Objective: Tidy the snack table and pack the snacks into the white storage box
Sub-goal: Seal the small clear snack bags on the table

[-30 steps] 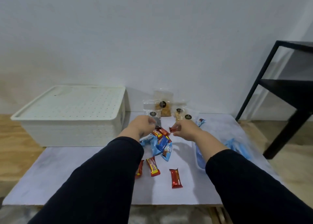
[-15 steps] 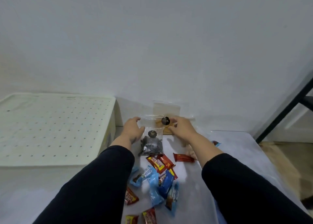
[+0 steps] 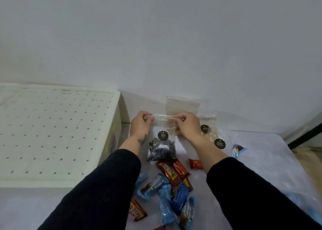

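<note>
Both hands are pinching the top edge of one clear pouch of dark snacks (image 3: 162, 146): the left hand (image 3: 141, 125) is gripping its left corner with curled fingers, the right hand (image 3: 188, 125) its right corner, and the strip between them is pulled taut. The pouch is hanging just right of the white storage box (image 3: 57, 134), whose perforated lid is sitting closed.

Counting outward from the box: three more clear pouches are showing, one tall pouch (image 3: 182, 105) leaning against the wall behind the held one, and two pale pouches, each with a black round label (image 3: 219, 143), lying past the right hand. Nearer the person than the held pouch, at least four red wrapped bars (image 3: 169, 171) are lying in a loose heap, touching and overlapping, with one more red bar (image 3: 137, 212) apart from them near the left sleeve. About five blue wrapped bars (image 3: 179, 195) are piling beside the red ones, and one blue bar (image 3: 237, 150) is lying alone, farthest from the box. All are resting on the pale table (image 3: 270, 160).
</note>
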Available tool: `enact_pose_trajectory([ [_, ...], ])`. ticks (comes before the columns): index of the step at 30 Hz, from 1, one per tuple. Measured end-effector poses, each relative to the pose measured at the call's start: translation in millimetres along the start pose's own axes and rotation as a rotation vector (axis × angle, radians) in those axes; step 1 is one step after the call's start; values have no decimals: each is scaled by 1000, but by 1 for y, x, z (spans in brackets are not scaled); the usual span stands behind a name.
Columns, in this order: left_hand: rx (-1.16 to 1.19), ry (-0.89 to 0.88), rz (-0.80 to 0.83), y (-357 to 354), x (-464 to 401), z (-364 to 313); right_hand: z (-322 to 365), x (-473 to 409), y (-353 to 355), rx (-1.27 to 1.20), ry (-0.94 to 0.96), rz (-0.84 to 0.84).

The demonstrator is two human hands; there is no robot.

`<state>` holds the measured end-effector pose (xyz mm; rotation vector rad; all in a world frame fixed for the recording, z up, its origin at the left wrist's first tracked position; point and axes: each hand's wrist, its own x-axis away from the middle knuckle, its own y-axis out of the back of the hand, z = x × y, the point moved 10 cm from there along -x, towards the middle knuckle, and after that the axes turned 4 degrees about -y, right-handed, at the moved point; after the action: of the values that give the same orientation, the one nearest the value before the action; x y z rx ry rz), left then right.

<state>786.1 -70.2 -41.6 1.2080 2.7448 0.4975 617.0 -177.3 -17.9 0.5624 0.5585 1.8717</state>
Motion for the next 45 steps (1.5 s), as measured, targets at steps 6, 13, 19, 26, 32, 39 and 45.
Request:
enact_pose_trajectory([
  [6, 105, -86, -25, 8, 8, -15, 14, 5, 24, 57, 94, 21],
  [13, 164, -155, -21, 9, 19, -43, 27, 19, 54, 120, 146, 34],
  [19, 157, -187, -29, 7, 31, -54, 35, 37, 64, 129, 202, 60],
  [26, 164, -187, 9, 1, 44, -58, 34, 56, 64, 144, 259, 53],
  [32, 163, -170, 33, 2, 49, -58, 34, 60, 64, 172, 255, 71],
  [39, 195, -163, 51, 3, 53, -58, 41, 63, 58, 151, 284, 58],
  [45, 219, -160, 52, 5, 50, -53, 39, 61, 48, 141, 270, 112],
])
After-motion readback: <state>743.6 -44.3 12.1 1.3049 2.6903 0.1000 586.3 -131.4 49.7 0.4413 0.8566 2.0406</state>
